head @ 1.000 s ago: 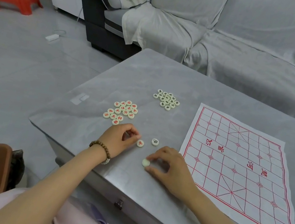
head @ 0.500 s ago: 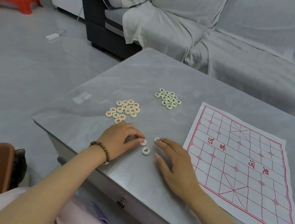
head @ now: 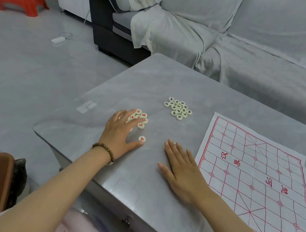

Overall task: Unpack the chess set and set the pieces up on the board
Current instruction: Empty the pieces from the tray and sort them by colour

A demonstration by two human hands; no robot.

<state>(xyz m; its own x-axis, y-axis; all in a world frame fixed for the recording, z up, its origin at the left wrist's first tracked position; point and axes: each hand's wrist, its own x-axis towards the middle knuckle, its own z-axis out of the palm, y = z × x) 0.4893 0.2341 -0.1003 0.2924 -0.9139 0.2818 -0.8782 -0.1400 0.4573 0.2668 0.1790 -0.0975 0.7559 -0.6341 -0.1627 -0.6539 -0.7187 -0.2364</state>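
A: While the left hand lies spread over the heap of red-marked pieces at the left of the table, fingers straight and gripping nothing, what is its thumb doing?

B: Its tip touches a single red piece just beside the heap, on the near side.

A: And further right?

B: The black-marked pieces sit in a tight cluster, apart from both hands. Next comes the right hand, flat on the tabletop, palm down, fingers straight and holding nothing. Something pale shows at its index fingertip, but I cannot tell whether that is a piece. The paper board lies furthest right, with no piece on it yet.

A: How will the pieces handle?

B: They look like small hard discs, light and probably slick on that smooth top, so they should slide easily under a fingertip. To lift one I'd pinch it by the rim, thumb against forefinger. The board looks thin and creased and could shift if nudged, so I'd set pieces down gently.
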